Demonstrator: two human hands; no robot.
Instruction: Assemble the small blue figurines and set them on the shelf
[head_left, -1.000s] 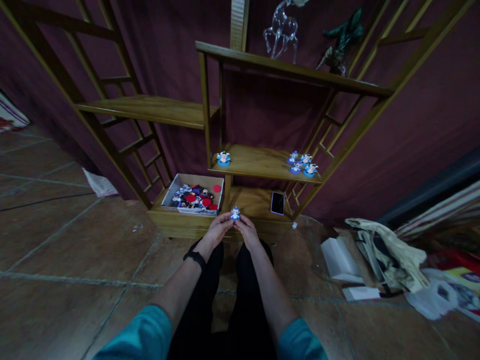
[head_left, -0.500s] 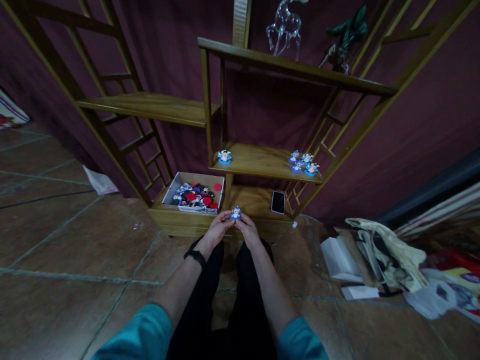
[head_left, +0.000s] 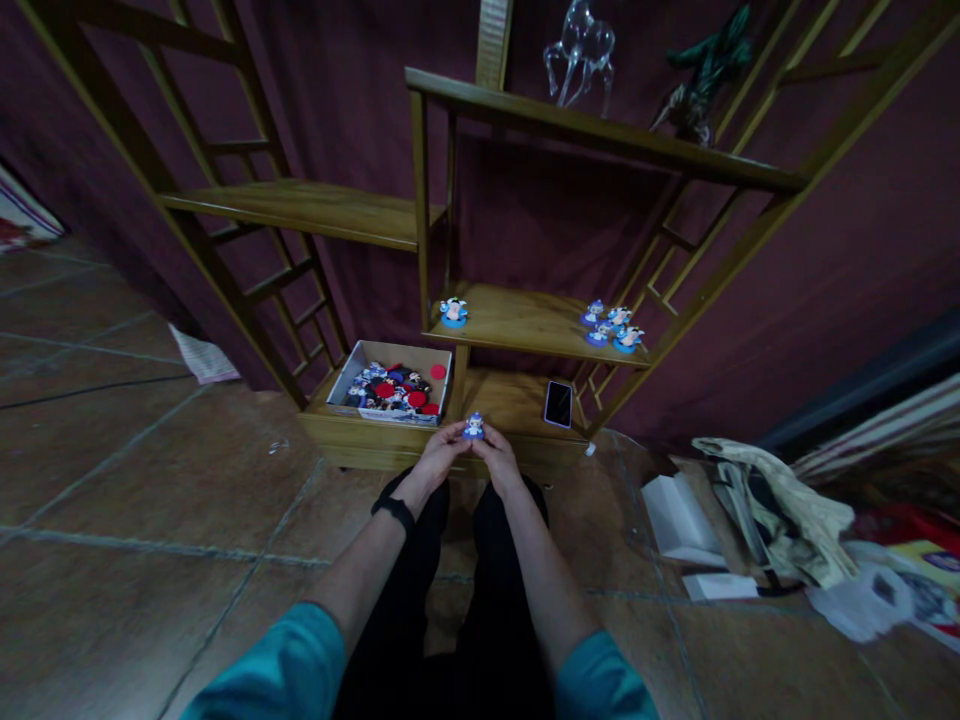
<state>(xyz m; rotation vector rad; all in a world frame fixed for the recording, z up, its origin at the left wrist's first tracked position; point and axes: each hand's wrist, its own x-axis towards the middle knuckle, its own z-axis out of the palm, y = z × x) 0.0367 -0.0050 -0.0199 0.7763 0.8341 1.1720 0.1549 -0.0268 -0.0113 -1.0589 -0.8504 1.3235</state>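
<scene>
Both hands meet around a small purple-and-white figurine [head_left: 473, 427] on a round purple base, held upright in front of the low shelf. My left hand [head_left: 441, 452] grips it from the left side, and my right hand [head_left: 496, 456] from the right. Behind it, the middle shelf [head_left: 517, 318] carries a pink-and-blue figurine [head_left: 454, 312] at its left end. A cluster of several purple and blue figurines [head_left: 611, 325] stands at its right end. Left of my hands, a cardboard box [head_left: 351, 372] holds many jumbled figurines with red, black and blue bases.
A dark-screened phone [head_left: 558, 404] lies on the lowest shelf at right. A clear glass horse [head_left: 581, 50] and a green statue [head_left: 709, 75] stand on the upper shelf. Bags and cloth [head_left: 787, 510] are heaped on the tiled floor at right.
The view has shifted slightly, so the shelves sit a little further right. Both hands keep hold of the figurine in nearly the same position.
</scene>
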